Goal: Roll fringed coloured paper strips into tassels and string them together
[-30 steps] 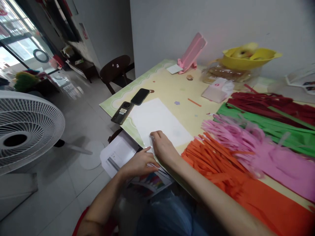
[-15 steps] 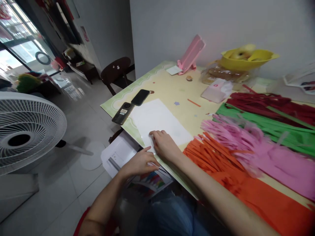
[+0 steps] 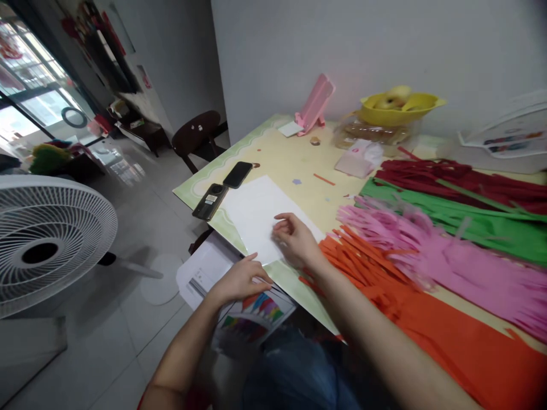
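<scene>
A white sheet of paper (image 3: 256, 208) lies near the table's corner. My right hand (image 3: 294, 239) hovers over its right part with loosely curled fingers, the index finger apart from the others, and nothing visible in them. At the table's front edge, beside the near corner of the sheet, my left hand (image 3: 243, 279) has its thumb and fingers spread and holds nothing. Fringed orange crepe paper (image 3: 410, 307) lies right of my right forearm. Beyond it are pink (image 3: 444, 250), green (image 3: 453, 222) and dark red (image 3: 448, 179) strips.
Two phones (image 3: 209, 200) lie beyond the sheet's left edge. Farther back are a pink phone stand (image 3: 316, 105), a tissue pack (image 3: 359, 158) and a yellow bowl (image 3: 397, 114). Printed papers (image 3: 205, 265) show below the table edge. A white fan (image 3: 60, 239) stands at the left.
My right hand has moved right and up from the sheet's near edge, its fingers curling more. My left hand has stayed near the table edge. The view has shifted slightly.
</scene>
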Available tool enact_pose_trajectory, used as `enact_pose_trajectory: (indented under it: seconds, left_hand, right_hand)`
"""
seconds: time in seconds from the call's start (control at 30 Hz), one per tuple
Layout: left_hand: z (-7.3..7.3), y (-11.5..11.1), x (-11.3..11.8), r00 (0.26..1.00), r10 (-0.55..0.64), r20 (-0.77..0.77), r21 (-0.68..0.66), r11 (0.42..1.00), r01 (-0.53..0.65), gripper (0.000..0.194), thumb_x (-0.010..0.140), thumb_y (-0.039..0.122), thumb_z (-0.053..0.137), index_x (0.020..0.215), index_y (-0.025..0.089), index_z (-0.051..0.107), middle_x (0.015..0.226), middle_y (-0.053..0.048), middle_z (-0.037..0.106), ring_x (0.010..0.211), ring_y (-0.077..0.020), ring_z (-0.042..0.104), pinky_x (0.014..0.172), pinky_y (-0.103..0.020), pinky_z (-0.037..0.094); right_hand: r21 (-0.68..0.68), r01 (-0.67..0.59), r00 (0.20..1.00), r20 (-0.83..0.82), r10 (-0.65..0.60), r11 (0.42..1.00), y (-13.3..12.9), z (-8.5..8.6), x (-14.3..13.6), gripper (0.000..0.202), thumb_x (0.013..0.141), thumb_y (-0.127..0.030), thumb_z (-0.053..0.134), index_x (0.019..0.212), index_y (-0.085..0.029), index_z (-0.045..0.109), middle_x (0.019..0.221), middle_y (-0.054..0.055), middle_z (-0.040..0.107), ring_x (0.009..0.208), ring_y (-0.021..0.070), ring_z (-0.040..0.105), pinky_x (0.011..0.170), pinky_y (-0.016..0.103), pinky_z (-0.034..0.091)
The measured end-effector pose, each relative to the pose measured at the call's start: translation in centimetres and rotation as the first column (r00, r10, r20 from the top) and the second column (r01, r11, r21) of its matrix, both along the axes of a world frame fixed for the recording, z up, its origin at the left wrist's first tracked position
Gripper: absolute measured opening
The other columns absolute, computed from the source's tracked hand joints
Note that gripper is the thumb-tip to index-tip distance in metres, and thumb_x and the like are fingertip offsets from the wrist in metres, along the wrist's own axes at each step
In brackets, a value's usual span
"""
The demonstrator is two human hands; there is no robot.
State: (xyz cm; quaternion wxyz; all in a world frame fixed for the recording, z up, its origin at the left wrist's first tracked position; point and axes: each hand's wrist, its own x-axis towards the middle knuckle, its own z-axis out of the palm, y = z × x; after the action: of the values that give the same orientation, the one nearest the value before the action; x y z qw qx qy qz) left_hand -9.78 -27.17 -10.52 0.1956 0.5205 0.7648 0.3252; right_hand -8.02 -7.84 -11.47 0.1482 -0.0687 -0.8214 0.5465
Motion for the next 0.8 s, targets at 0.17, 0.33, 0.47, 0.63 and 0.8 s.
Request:
enact_pose_trajectory:
  seconds: [0.17,0.33,0.47,0.63,0.8]
  left_hand:
    - [2.9,-2.3,0.8,0.998,-0.017,0.056,0.044,0.999,0.014,0.015,0.083,0.031,0.065,0.087,0.018,0.073,0.081,-0.003,0.07,0.078,-0.0138,0.065,0.107,-0.041,0.037]
    - [8.2,-3.4,3.9,0.966,0.239,0.099,0.258,0.931,-0.256,0.012,0.083,0.025,0.066,0.087,0.017,0.074,0.082,-0.007,0.07,0.077,-0.0155,0.065,0.07,-0.026,0.051]
    - [9.1,0.9,7.0,0.948,0.253,0.193,0.426,0.849,-0.313,0.007,0.08,0.02,0.069,0.082,0.016,0.074,0.082,-0.007,0.073,0.079,-0.0161,0.067,0.074,-0.026,0.053]
    - [8.0,6.8,10.9,0.949,0.156,0.273,0.458,0.847,-0.271,0.007,0.079,0.017,0.068,0.084,0.015,0.074,0.087,-0.007,0.075,0.086,-0.0176,0.068,0.083,-0.029,0.053]
    - [8.1,8.9,13.2,0.956,0.099,0.275,0.44,0.871,-0.217,0.007,0.078,0.016,0.069,0.082,0.016,0.074,0.085,-0.007,0.075,0.083,-0.0171,0.068,0.083,-0.029,0.053]
  right_hand:
    - [-0.249,0.109,0.991,-0.053,-0.126,0.962,2.5,2.7,3.4,0.041,0.074,-0.033,0.062,0.109,-0.019,0.047,0.082,0.0,0.06,0.067,0.0122,0.06,0.066,0.027,0.05]
    - [-0.409,0.13,0.958,-0.184,-0.222,0.903,1.3,8.4,12.0,0.035,0.079,-0.026,0.065,0.11,-0.024,0.05,0.092,0.002,0.059,0.079,0.0127,0.06,0.078,0.028,0.051]
    - [-0.214,0.139,0.942,-0.273,-0.196,0.967,-1.1,10.7,18.3,0.032,0.086,-0.018,0.059,0.116,-0.027,0.049,0.095,0.003,0.057,0.081,0.0145,0.06,0.077,0.031,0.051]
    - [0.04,0.31,0.914,-0.289,-0.286,0.95,-0.8,9.8,23.0,0.035,0.087,-0.012,0.056,0.118,-0.026,0.05,0.093,0.002,0.054,0.084,0.0152,0.059,0.082,0.033,0.048]
    - [0.106,0.459,0.85,-0.341,-0.401,0.882,0.6,9.2,25.4,0.035,0.086,-0.009,0.057,0.117,-0.024,0.05,0.094,0.002,0.054,0.081,0.0135,0.059,0.081,0.031,0.048]
